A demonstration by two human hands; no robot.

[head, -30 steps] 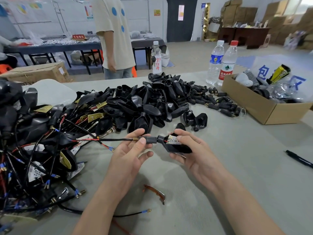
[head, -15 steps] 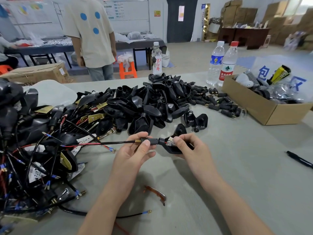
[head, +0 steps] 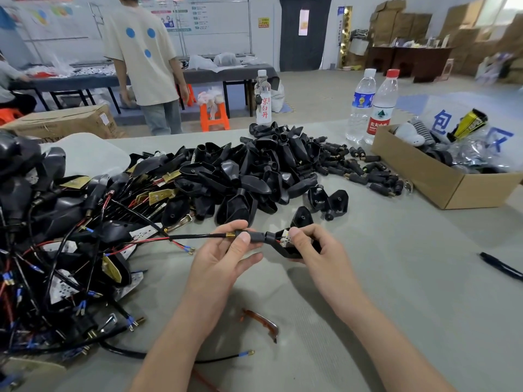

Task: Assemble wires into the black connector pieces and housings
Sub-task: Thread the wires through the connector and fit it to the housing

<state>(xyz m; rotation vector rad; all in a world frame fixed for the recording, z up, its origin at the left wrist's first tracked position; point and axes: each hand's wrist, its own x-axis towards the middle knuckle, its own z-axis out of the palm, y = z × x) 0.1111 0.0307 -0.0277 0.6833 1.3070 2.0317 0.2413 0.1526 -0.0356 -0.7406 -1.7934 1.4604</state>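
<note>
Black housing (head: 285, 251), above tabletop (head: 410, 292): right grip (head: 314, 250), newly closed round it, thumb pressing white insert (head: 285, 238); left grip (head: 223, 258), at 9 o'clock, pinching wire plug (head: 254, 237); seating probably almost done.

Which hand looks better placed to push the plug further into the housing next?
Left, probably. The left hand pinches the plug on the cable, in line with the housing, which the right hand grips to brace it.

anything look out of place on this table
An orange-brown strip lies alone on the table, away from the heap of black housings, and one black wire with a blue terminal strays beside it. Nothing looks spilled or broken.
</note>
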